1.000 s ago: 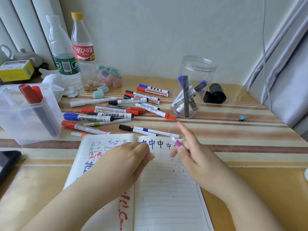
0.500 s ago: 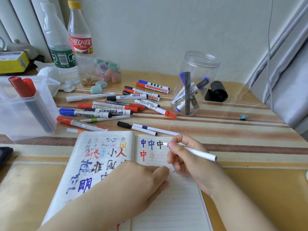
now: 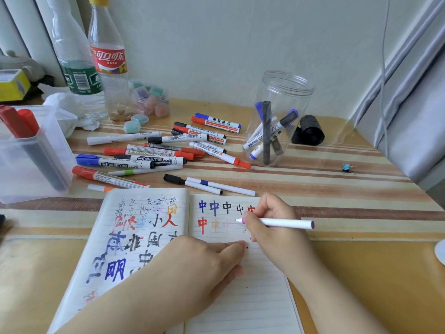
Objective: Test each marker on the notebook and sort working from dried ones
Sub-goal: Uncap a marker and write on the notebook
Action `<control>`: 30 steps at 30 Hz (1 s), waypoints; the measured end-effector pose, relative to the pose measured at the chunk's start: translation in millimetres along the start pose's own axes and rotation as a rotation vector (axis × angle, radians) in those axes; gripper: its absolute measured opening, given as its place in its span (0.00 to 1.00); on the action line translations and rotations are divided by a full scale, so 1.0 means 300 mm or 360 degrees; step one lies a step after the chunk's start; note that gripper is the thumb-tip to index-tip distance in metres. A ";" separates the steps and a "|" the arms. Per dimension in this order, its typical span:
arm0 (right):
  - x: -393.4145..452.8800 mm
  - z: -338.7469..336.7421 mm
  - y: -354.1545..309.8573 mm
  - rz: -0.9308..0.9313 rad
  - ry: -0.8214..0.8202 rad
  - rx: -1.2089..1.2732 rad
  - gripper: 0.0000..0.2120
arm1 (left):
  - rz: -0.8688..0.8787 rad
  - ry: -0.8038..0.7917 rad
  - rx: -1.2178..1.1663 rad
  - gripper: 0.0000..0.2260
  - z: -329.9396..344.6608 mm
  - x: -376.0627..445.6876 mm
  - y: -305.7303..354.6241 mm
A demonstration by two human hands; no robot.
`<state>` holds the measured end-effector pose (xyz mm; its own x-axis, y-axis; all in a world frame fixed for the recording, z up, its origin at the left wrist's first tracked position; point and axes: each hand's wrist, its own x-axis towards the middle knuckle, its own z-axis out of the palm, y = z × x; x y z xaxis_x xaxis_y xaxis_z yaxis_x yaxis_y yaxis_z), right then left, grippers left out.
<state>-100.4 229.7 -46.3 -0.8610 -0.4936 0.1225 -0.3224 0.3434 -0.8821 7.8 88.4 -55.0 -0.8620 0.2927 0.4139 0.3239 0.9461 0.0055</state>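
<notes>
Testing step: right hand [image 3: 269, 227] pinches thin pink marker [image 3: 279, 222], tip just over notebook [image 3: 240, 297] right page beside faint pink mark. Left hand [image 3: 204, 263] rests flat, fingers relaxed, pinning the page. Next: write stroke, judge ink, then sort to jar [image 3: 279, 116] or plastic bin [image 3: 36, 165].

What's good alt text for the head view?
A person's right hand holds a thin white pink-tipped marker to an open lined notebook while the left hand rests on the page. Loose markers and a clear plastic jar sit behind.
</notes>
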 end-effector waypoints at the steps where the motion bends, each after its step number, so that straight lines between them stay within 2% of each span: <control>1: 0.003 0.003 0.008 -0.0018 0.0018 -0.0019 0.12 | -0.0002 -0.0004 0.0002 0.25 0.000 0.000 0.000; 5: 0.011 0.007 0.024 -0.0027 0.0020 -0.0008 0.13 | -0.0014 -0.0011 0.0002 0.25 0.000 0.000 0.001; 9: 0.013 0.009 0.028 -0.0040 0.0023 -0.0040 0.14 | -0.0005 -0.0029 -0.0012 0.18 -0.002 0.002 0.003; 14: 0.010 0.006 0.017 -0.0030 -0.0025 -0.0113 0.12 | -0.0027 -0.0015 -0.0007 0.26 -0.008 0.003 0.003; 19: -0.002 -0.002 -0.003 0.0013 -0.0006 -0.0062 0.16 | -0.0019 0.0006 -0.0014 0.26 -0.001 0.000 0.003; 30: 0.001 0.005 -0.004 0.0043 0.0037 -0.0055 0.12 | -0.0024 -0.0055 -0.0088 0.23 -0.010 -0.001 0.003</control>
<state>-99.6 227.8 -45.9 -0.8784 -0.4650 0.1099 -0.3120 0.3839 -0.8691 9.4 88.8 -52.3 -0.8796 0.2842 0.3815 0.3312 0.9415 0.0622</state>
